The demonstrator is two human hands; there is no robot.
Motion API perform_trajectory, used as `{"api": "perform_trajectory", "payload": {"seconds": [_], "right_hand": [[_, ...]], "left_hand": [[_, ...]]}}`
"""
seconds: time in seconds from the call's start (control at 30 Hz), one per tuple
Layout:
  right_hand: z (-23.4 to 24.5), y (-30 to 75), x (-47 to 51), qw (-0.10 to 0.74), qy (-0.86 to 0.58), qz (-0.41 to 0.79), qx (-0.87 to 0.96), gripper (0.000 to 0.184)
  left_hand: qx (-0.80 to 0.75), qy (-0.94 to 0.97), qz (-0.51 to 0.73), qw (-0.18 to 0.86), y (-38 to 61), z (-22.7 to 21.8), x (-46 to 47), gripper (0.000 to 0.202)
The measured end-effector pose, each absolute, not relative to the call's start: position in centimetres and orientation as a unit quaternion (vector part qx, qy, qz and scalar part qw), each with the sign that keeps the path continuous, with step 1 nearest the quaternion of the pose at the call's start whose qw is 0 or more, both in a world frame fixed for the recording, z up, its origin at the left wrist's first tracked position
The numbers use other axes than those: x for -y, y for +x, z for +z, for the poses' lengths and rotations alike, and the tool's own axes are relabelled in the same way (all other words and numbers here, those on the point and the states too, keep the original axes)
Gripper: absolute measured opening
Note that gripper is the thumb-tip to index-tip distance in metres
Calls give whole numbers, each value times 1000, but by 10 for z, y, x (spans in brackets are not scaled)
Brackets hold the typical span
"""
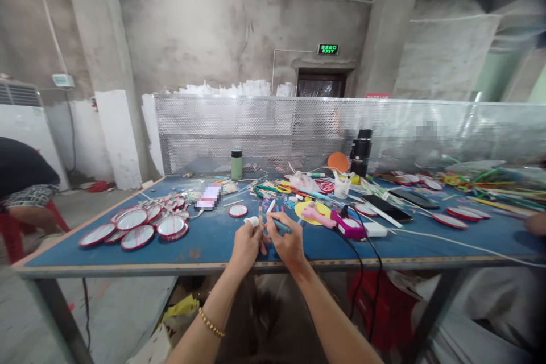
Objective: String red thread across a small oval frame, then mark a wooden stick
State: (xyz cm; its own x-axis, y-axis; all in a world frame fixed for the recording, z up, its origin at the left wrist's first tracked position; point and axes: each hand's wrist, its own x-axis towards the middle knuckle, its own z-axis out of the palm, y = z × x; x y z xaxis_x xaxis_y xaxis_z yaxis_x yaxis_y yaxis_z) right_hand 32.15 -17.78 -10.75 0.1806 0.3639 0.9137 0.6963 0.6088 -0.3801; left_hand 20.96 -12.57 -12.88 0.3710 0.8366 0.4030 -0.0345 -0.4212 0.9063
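My left hand (246, 243) is closed at the near edge of the blue table (213, 244), pinching a small white roll (253, 221) between thumb and fingers. My right hand (286, 242) is closed right beside it, gripping a teal stick (279, 224) that points up and left toward the white roll. The two hands nearly touch. A thin white stick (270, 206) lies on the table just beyond them.
Several round red-rimmed mirrors (139, 226) lie at the left. A pink glue gun (336, 222) with black cables, phones (386, 206), a green bottle (236, 164), a black flask (360, 152) and coloured sticks (490, 187) crowd the right. A perforated metal screen (298, 131) backs the table. Another person (21, 187) sits at far left.
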Motion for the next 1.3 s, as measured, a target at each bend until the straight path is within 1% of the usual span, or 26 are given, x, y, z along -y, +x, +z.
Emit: {"api": "perform_trajectory", "payload": {"seconds": [0.2, 0.5, 0.67, 0.93, 1.3], "right_hand": [[-108, 321, 178, 644, -422, -134, 624, 17], [-107, 321, 179, 647, -429, -136, 615, 18], [-106, 320, 181, 642, -431, -135, 620, 18], [-109, 321, 179, 637, -429, -138, 625, 17], [-109, 321, 179, 628, -423, -136, 639, 16]], "left_hand": [[-287, 690, 483, 456, 210, -129, 125, 23], [-285, 685, 481, 466, 209, -126, 128, 20], [-284, 685, 481, 468, 208, -124, 129, 25], [-286, 677, 488, 472, 209, -125, 129, 27], [-285, 678, 486, 472, 210, -127, 128, 23]]}}
